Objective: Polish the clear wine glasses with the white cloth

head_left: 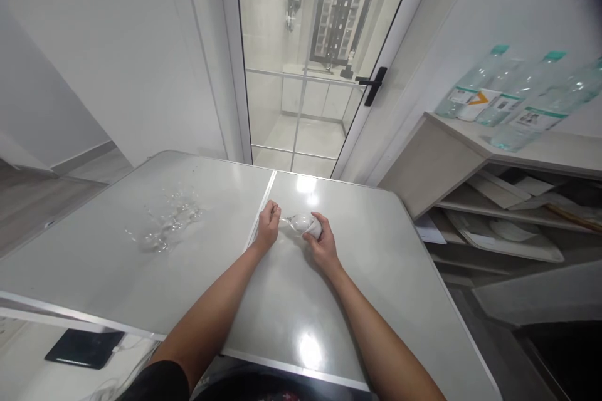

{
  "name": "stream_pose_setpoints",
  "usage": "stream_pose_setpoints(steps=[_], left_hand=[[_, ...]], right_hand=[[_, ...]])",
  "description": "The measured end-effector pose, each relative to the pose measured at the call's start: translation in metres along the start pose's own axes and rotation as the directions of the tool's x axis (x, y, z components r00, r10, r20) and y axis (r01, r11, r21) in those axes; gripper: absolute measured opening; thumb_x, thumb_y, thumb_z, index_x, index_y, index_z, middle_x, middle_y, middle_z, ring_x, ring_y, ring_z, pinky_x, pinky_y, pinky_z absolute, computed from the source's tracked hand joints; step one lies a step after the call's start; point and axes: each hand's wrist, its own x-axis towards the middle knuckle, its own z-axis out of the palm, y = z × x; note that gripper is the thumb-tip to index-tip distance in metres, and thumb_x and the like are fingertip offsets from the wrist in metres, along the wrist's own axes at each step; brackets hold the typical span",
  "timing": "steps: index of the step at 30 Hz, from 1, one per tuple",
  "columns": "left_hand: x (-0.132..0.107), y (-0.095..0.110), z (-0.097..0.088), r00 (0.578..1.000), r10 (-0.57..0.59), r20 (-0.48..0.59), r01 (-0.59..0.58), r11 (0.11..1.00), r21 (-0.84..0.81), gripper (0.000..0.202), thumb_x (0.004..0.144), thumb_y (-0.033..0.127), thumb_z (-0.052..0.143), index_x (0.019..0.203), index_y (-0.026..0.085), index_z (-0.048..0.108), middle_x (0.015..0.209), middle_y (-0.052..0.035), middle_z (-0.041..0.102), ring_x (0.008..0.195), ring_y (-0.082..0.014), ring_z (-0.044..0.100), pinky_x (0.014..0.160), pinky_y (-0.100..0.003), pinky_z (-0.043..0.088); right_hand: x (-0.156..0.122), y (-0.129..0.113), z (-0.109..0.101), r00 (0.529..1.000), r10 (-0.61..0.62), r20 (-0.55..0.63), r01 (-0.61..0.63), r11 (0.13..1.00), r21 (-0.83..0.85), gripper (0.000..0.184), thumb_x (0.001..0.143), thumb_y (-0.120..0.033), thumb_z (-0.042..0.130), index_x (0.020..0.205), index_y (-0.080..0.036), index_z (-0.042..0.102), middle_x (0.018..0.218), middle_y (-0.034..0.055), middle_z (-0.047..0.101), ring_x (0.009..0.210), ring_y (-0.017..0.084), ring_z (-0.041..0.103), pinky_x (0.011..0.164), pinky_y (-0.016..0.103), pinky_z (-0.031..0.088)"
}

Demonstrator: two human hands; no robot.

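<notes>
Above the middle of the table (376, 276), my right hand (323, 241) grips a small rounded, shiny clear-and-white object (303, 223) with thumb and fingers around its right end. A thin clear part runs from its left end toward my left hand (269, 224). The fingers of that hand are closed, pinching the end of this thin part, just beside the seam of the table top. Whether the object is glass or plastic, I cannot tell. Further left on the table lies a loose cluster of transparent, glinting pieces (172, 222), their exact kind unclear.
A glass door (301, 94) with a black handle (373, 84) stands beyond the table. To the right, several clear bottles (531, 122) with green caps stand on a shelf unit (451, 144). Below the table's front left edge lies a dark tablet-like device (85, 348) with a cable.
</notes>
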Motion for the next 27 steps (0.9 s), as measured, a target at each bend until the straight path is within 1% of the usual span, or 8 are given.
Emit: stream_pose_setpoints(steps=[3,7,12,18,23,27], left_hand=[[0.0008,-0.0009,0.0006,0.998,-0.063,-0.002,0.063,0.995,-0.083,0.029,0.095,0.043,0.054,0.079,0.022,0.042,0.067,0.0044,0.035,0.054,-0.0111,0.026,0.049,-0.025,0.022],[0.0016,0.0000,0.0012,0.996,-0.088,-0.003,0.087,0.991,-0.105,0.030,0.094,0.044,0.056,0.079,0.022,0.043,0.066,0.0046,0.035,0.052,-0.0101,0.027,0.047,-0.023,0.021],[0.0018,0.0021,0.0015,0.996,-0.091,0.004,0.091,0.989,-0.119,0.030,0.094,0.043,0.057,0.078,0.022,0.043,0.067,0.0046,0.036,0.052,-0.0097,0.028,0.047,-0.023,0.022],[0.0022,0.0036,0.0016,0.995,-0.098,0.009,0.098,0.987,-0.124,0.029,0.094,0.041,0.056,0.077,0.021,0.042,0.066,0.0049,0.033,0.052,-0.0092,0.028,0.047,-0.023,0.021],[0.0026,0.0033,0.0019,0.994,-0.106,0.014,0.107,0.986,-0.130,0.032,0.093,0.044,0.057,0.076,0.021,0.041,0.065,0.0055,0.033,0.051,-0.0084,0.025,0.046,-0.022,0.019],[0.0027,0.0044,0.0019,0.994,-0.113,0.017,0.114,0.984,-0.134,0.034,0.093,0.045,0.058,0.076,0.021,0.040,0.064,0.0057,0.032,0.050,-0.0078,0.026,0.046,-0.021,0.019]], right_hand=[[-0.0024,-0.0007,-0.0011,0.999,-0.030,0.023,0.033,0.988,-0.149,0.051,0.086,-0.032,0.069,0.135,-0.024,0.057,0.121,0.0065,0.068,0.093,0.022,0.065,0.087,0.036,0.054],[-0.0041,-0.0029,-0.0010,0.997,-0.074,0.016,0.076,0.973,-0.217,0.048,0.087,-0.032,0.067,0.134,-0.024,0.058,0.123,0.0076,0.069,0.094,0.023,0.067,0.086,0.037,0.055],[-0.0051,-0.0019,-0.0001,0.994,-0.113,-0.001,0.109,0.958,-0.266,0.046,0.088,-0.031,0.066,0.133,-0.024,0.059,0.127,0.0094,0.069,0.104,0.026,0.067,0.089,0.039,0.055],[-0.0060,0.0019,0.0000,0.989,-0.150,-0.003,0.143,0.944,-0.297,0.045,0.089,-0.031,0.067,0.133,-0.026,0.059,0.128,0.0084,0.069,0.110,0.027,0.066,0.091,0.041,0.055],[-0.0066,0.0048,0.0000,0.987,-0.163,-0.017,0.149,0.937,-0.315,0.043,0.089,-0.031,0.067,0.132,-0.025,0.060,0.128,0.0097,0.068,0.109,0.027,0.066,0.093,0.041,0.054],[-0.0067,0.0014,-0.0002,0.989,-0.141,-0.037,0.123,0.943,-0.310,0.042,0.088,-0.031,0.069,0.129,-0.025,0.063,0.120,0.0107,0.069,0.105,0.027,0.065,0.089,0.041,0.055]])
